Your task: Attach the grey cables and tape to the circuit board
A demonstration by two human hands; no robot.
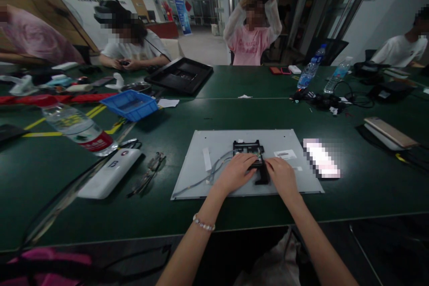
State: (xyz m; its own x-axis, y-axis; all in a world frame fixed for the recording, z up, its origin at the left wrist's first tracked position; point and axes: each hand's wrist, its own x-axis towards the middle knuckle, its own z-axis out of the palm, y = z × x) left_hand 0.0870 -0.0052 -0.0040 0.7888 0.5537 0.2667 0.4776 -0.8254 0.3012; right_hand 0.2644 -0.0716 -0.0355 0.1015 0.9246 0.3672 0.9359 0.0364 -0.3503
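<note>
A grey metal-backed flat panel [187, 165] lies on the green table in front of me. On its middle sits a black plastic frame [262, 174] with a circuit board in it. My left hand [236, 172] grips the frame from the left, its fingers across the board and hiding part of it. Closed at the frame's right edge, my right hand [283, 174] has its fingertips against the plastic, and they hide what is under them. Grey cables [201, 179] run from the frame's left side over the panel. A white label [284, 155] is stuck near my right hand.
Left of the panel are eyeglasses [149, 172], a white power bank [110, 174], a water bottle [78, 127] and a blue tray [130, 103]. A lit phone [321, 158] lies to the right. Farther back are a black monitor housing [181, 73], bottles [311, 67] and several people.
</note>
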